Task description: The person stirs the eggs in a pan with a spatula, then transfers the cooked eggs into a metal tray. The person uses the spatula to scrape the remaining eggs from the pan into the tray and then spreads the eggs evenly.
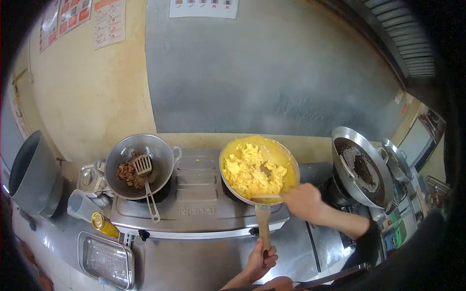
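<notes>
A frying pan of yellow scrambled egg sits on the right burner of a steel stove. My left hand grips the pan's wooden handle from below. My right hand is at the pan's near right rim, closed on a thin utensil that reaches left along the near edge of the egg.
On the left burner, a grey wok holds brown meat and a slotted spatula. A large wok with dark residue stands at the right. A dark pot, a yellow-capped bottle and a steel tray sit at the left.
</notes>
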`<state>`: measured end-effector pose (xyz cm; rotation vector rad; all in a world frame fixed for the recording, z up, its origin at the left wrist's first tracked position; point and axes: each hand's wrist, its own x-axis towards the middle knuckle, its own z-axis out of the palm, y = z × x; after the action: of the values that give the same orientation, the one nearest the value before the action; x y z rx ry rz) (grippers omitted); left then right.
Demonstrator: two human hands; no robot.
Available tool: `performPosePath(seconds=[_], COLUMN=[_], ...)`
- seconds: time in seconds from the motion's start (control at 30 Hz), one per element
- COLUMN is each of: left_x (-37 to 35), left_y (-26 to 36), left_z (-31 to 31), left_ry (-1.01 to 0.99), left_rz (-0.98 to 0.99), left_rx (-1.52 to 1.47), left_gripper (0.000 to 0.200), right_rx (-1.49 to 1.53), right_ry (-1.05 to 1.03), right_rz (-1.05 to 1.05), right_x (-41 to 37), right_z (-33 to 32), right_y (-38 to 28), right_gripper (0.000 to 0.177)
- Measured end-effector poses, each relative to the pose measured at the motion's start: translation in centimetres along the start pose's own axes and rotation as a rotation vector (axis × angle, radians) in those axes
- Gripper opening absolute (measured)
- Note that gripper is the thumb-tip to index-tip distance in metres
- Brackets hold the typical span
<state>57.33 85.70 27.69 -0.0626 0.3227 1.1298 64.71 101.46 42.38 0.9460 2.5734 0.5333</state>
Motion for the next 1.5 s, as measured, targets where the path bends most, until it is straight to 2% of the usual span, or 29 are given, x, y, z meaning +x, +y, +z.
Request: performPosePath(seconds=[0.1, 0.23, 0.3, 0.33, 0.4, 0.5, 0.57, 0.63, 0.67, 0.77, 0.8, 0.87, 0.9, 0.97, 1.03, 1.1, 1.17, 1.23, 1.3, 1.37, 1.4, 1.47, 1.5], left_x=[0.0, 0.3, 0.6, 0.2, -0.7, -0.2, -0.6, -0.7, -0.5, -0.8, -0.8, -0.8, -0.8, -0.6, -0.6, -0.7, -0.8, -0.4, -0.2, -0.9, -0.9, -0.4, -0.5], left_y=[-0.4, -0.9, -0.8, -0.3, 0.3, 0.1, 0.1, 0.7, 0.8, 0.9, 1.0, 1.2, 1.1, 1.0, 1.1, 0.8, 0.5, 0.1, -0.2, 0.0, 0.3, 1.0, 0.7], left_z=[0.0, -0.3, -0.8, -0.5, 0.4, -0.7, 0.0, 0.2, -0.4, -0.1, -0.1, 0.1, 0.0, -0.1, 0.2, 0.3, 0.6, -0.2, -0.3, -0.2, 0.0, -0.8, -1.2], left_ry=[0.011, 0.044, -0.011, -0.020, 0.048, 0.029, 0.036, 0.037, -0.003, 0.004, 0.008, 0.028, 0.030, 0.017, 0.019, 0.039, 0.070, 0.022, 0.044, 0.012, 0.003, 0.014, 0.030], left_rz=[0.062, 0.117, 0.130, 0.142, 0.112, 0.099, 0.100, 0.086, 0.054, 0.063, 0.066, 0.048, 0.057, 0.020, 0.050, 0.069, 0.111, 0.142, 0.146, 0.138, 0.116, 0.116, 0.110], left_rx=[0.029, 0.034, 0.072, 0.081, 0.112, 0.121, 0.139, 0.118, 0.051, 0.103, 0.102, 0.106, 0.106, 0.151, 0.164, 0.168, 0.162, 0.130, 0.113, 0.106, 0.087, 0.113, 0.135], left_gripper=[0.033, 0.034, 0.036, 0.036, 0.040, 0.044, 0.047, 0.046, 0.037, 0.038, 0.038, 0.039, 0.039, 0.034, 0.034, 0.033, 0.033, 0.033, 0.035, 0.036, 0.036, 0.037, 0.037], right_rx=[0.041, 0.067, 0.251, 0.246, 0.114, 0.114, 0.087, 0.081, 0.122, 0.106, 0.108, -0.013, -0.009, -0.023, 0.123, 0.093, 0.031, 0.118, 0.612, 0.404, 0.391, 0.139, 0.147], right_ry=[0.055, 0.185, -0.193, -0.176, 0.230, 0.194, 0.218, 0.355, 0.269, 0.048, 0.048, -0.087, -0.041, 0.040, 0.219, 0.274, 0.293, 0.383, -0.084, -0.160, -0.143, 0.302, 0.266], right_rz=[0.111, 0.280, 0.226, 0.226, 0.436, 0.439, 0.322, 0.144, 0.131, 0.121, 0.117, -0.031, -0.087, -0.056, -0.036, 0.031, 0.193, 0.312, 0.292, 0.383, 0.386, 0.417, 0.423], right_x=[5.0, 11.5, 13.0, 11.5, 6.9, 10.5, 10.3, 7.3, 5.2, -0.7, -1.8, -2.6, -2.2, 1.2, 5.3, 9.0, 13.2, 15.4, 15.6, 12.8, 11.5, 8.4, 9.0], right_z=[0.2, 4.2, 3.7, 2.2, -1.2, 5.1, 8.9, 10.0, 8.2, -0.4, -2.2, -4.7, -4.5, -0.6, -0.1, -0.8, 1.7, 5.1, 4.7, 2.3, 1.0, 1.5, 4.5], right_y=[-1.1, 4.0, 10.0, 9.5, 8.3, 9.5, 6.2, 3.5, 2.8, 3.6, 3.6, 3.4, 1.8, -1.2, -3.1, -4.2, -3.5, 0.7, 7.9, 9.6, 9.2, 7.5, 7.2], right_gripper=[0.015, 0.017, 0.020, 0.020, 0.021, 0.021, 0.020, 0.019, 0.018, 0.019, 0.019, 0.020, 0.018, 0.015, 0.013, 0.013, 0.015, 0.017, 0.020, 0.022, 0.022, 0.022, 0.022])
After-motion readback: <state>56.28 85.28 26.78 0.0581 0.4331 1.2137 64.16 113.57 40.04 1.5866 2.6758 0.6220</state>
